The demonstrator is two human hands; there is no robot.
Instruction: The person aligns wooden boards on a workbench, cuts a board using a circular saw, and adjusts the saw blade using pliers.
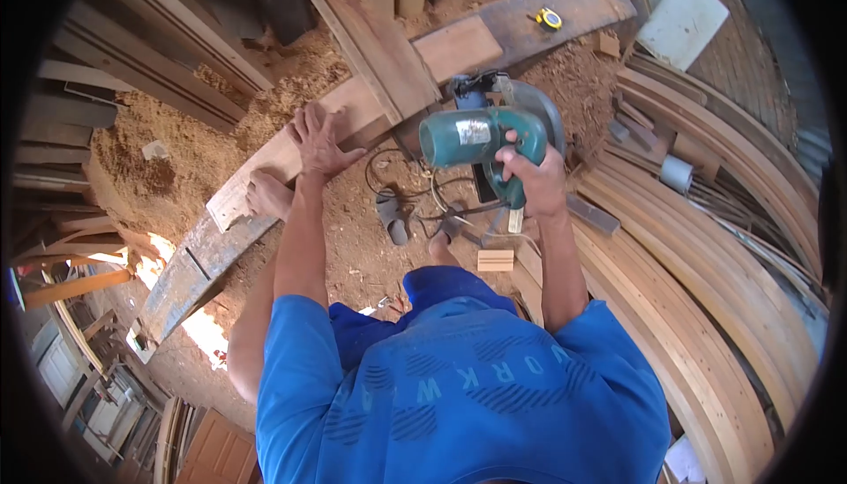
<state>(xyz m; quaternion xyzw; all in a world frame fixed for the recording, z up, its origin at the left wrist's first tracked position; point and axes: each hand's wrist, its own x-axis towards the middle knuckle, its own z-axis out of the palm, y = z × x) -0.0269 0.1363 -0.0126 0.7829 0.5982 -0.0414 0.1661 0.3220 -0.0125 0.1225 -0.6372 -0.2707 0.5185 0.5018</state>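
My right hand [535, 177] is wrapped around the rear handle of a green circular saw [455, 142]. The saw is held up in front of me, just right of a wide piece of wood [371, 38] lying crosswise. My left hand [319, 142] lies with fingers spread on a long light plank [282, 156], left of that crosswise piece. A bare foot [267, 195] rests on the same plank near its lower left end. Under the plank runs a worn, long beam [520, 23]. Part of the blade is hidden behind the saw's body and guard.
A yellow tape measure [549, 19] sits on the beam's far right end. Sawdust [150, 166] covers the ground. A cord [459, 210] and a sandal [391, 216] lie below the saw. Long stacked boards [688, 307] fill the right; a small grooved block [495, 260] lies nearby.
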